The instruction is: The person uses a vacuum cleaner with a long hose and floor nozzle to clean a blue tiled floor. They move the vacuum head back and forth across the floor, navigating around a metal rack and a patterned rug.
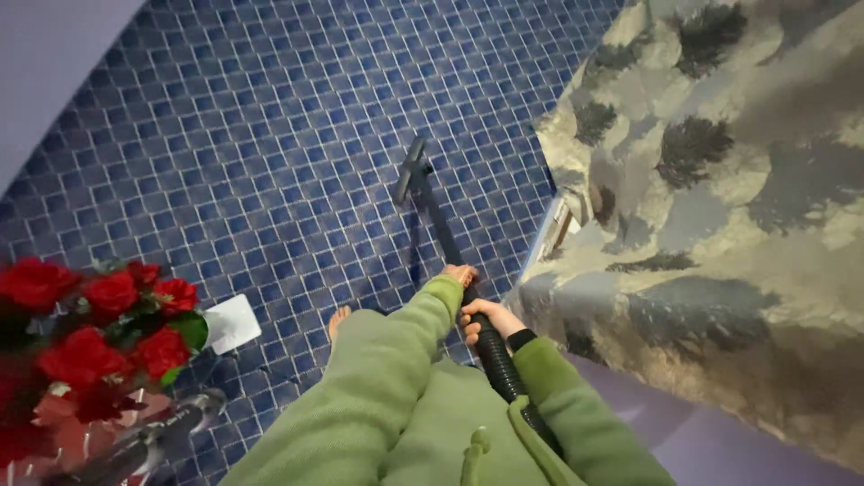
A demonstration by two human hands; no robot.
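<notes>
now both hands' fingers (475, 317) wrap shut around the vacuum wand (447, 241) (left hand (461, 274) ahead).

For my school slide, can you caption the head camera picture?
Both hands, left hand and right hand, hold a black vacuum wand over blue tiled floor.

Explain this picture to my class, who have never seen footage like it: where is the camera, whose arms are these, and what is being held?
The camera sits on a person's head and looks down, so the green sleeves are that person's own arms. The left hand grips a dark vacuum wand further forward; the right hand grips it nearer the body, where the ribbed black hose begins. The wand ends in a floor nozzle resting on the blue tiled floor. A bare foot shows beside the sleeve. Red flowers stand at the lower left, next to a white square object. A patterned fabric fills the right side.
</notes>
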